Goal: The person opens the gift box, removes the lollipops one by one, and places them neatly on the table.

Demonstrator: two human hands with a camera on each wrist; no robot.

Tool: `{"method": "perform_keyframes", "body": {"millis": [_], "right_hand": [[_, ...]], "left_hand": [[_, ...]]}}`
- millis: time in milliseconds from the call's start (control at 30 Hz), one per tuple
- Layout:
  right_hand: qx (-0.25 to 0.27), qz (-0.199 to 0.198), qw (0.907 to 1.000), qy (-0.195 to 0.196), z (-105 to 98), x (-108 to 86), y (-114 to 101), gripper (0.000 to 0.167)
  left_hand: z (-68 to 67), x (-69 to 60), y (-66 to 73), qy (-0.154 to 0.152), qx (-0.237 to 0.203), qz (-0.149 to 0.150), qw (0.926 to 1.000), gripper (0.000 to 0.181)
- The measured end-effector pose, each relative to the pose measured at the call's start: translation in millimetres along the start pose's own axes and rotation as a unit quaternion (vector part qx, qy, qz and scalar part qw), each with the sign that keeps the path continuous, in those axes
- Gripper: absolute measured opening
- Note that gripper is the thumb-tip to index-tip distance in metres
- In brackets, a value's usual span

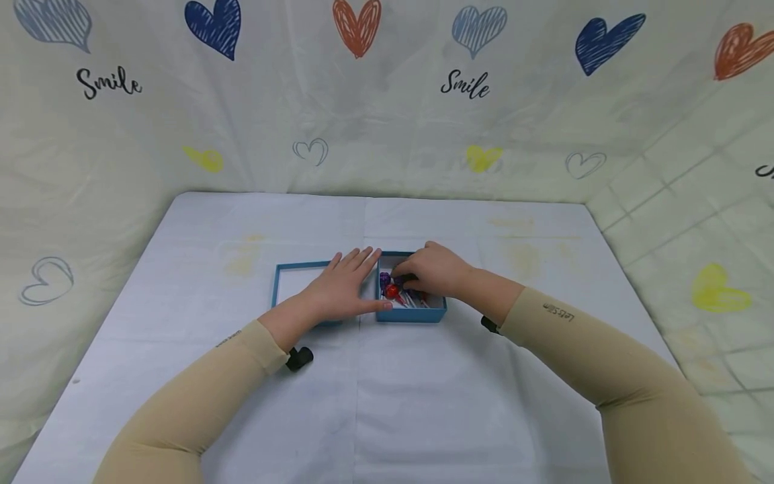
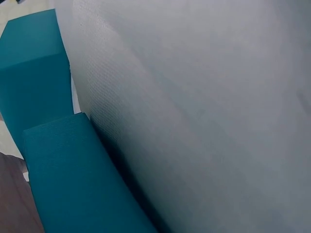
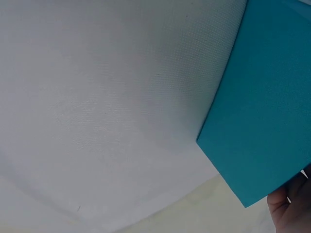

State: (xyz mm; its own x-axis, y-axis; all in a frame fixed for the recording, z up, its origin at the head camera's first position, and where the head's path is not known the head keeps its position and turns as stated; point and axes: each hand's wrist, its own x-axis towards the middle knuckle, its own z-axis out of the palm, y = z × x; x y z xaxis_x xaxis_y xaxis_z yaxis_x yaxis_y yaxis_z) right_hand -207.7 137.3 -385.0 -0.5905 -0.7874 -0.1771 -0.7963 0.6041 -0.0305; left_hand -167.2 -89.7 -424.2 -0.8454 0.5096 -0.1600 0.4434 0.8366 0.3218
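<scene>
A blue box (image 1: 411, 316) with a white inside stands at the middle of the table, several lollipops in it. Among them are a red lollipop (image 1: 392, 291) and a purple lollipop (image 1: 384, 277), with pale sticks showing. My right hand (image 1: 438, 270) reaches in over the right wall, fingers bent down among the lollipops; whether they pinch one is hidden. To the left lies a shallow blue-rimmed tray or lid (image 1: 302, 265), white inside. Across it my left hand (image 1: 345, 289) spreads flat, fingers straight, fingertips and thumb at the box's left edge. The right wrist view shows the box's teal outer wall (image 3: 262, 102).
A white cloth (image 1: 423, 403) covers the table. Behind and beside it hangs a pale curtain (image 1: 387, 114) printed with hearts and words. A small black device (image 1: 299, 359) sits under the left wrist, another (image 1: 490, 324) under the right.
</scene>
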Motion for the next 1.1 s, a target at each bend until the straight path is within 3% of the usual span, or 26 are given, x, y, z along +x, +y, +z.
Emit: {"method": "perform_keyframes", "body": {"millis": [333,500,833,1100], "right_hand": [[0.020,-0.011,0.9996,0.016,-1.0,-2.8,4.6,0.029],[0.059,-0.008,0.9976,0.035,-9.4,-7.1,13.1,0.026],[0.120,0.085,0.9878,0.049,-48.2,-36.6,32.6,0.030],[0.174,0.199,0.9624,0.064,-51.4,-66.2,59.9,0.029]], "left_hand": [[-2.5,-0.1,1.8,-0.002,0.002,0.002,1.0000,0.106],[-2.3,-0.3,2.3,-0.007,0.004,0.000,1.0000,0.107],[1.0,1.1,-0.1,0.004,0.007,0.001,1.0000,0.110],[1.1,0.2,1.0,0.003,0.007,0.001,1.0000,0.109]]}}
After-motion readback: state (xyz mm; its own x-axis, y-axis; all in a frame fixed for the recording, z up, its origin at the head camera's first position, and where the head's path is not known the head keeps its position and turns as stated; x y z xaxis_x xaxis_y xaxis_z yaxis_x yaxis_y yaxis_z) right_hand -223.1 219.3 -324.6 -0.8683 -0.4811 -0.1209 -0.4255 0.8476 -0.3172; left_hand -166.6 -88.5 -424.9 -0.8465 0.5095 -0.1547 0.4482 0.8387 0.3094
